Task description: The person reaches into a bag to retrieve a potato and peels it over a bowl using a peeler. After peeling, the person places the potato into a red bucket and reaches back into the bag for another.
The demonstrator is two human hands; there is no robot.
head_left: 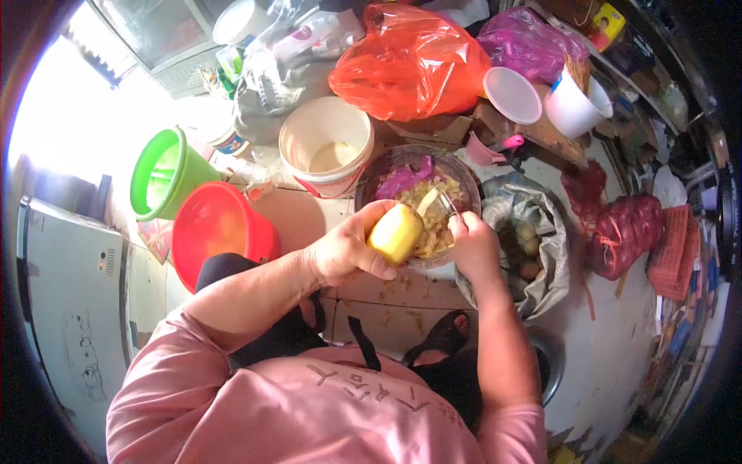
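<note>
My left hand [344, 251] is wrapped round a smooth yellow potato [397, 236], mostly bare of skin. Between the fingers of my right hand [474, 251] is a metal peeler [448, 204], just right of the potato. A pale strip of peel [427, 201] shows beside the peeler's blade. Below both hands stands a round basin [472, 182] holding a heap of peelings [444, 185] and a piece of purple plastic [406, 178]. To the right of my right hand, an open woven sack [553, 282] has several unpeeled potatoes [527, 240] in it.
A white bucket [290, 147], a red tub [259, 236] and a green tub [178, 170] stand to the left. Behind the basin lie a red plastic bag [410, 66] and a pink scoop [485, 151]. A red net sack [626, 236] and a basket [671, 255] are far right.
</note>
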